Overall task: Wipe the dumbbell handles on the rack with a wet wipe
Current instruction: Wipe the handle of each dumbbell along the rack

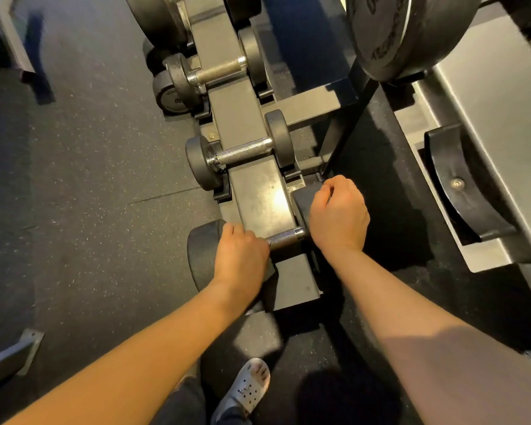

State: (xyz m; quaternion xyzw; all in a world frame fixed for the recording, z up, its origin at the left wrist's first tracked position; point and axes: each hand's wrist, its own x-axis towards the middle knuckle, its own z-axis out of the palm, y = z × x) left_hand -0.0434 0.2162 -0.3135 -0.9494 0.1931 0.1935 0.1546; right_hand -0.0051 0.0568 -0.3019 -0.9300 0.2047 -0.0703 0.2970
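The nearest dumbbell lies across the black rack (258, 194), with its knurled metal handle (285, 239) showing between my hands. My left hand (239, 256) is curled round the left part of that handle, beside the dumbbell's round black left head (201, 253). My right hand (337, 216) grips the dumbbell's right head (301, 204) from above, fingers curled over it. No wet wipe is plainly visible; a dark patch sits under my left hand and I cannot tell what it is.
Further along the rack lie a second dumbbell (242, 150) and a third dumbbell (218, 70). A large weight plate (396, 35) hangs at the top right above a grey machine base (488, 118). My foot in a grey clog (252, 384) stands on the dark rubber floor.
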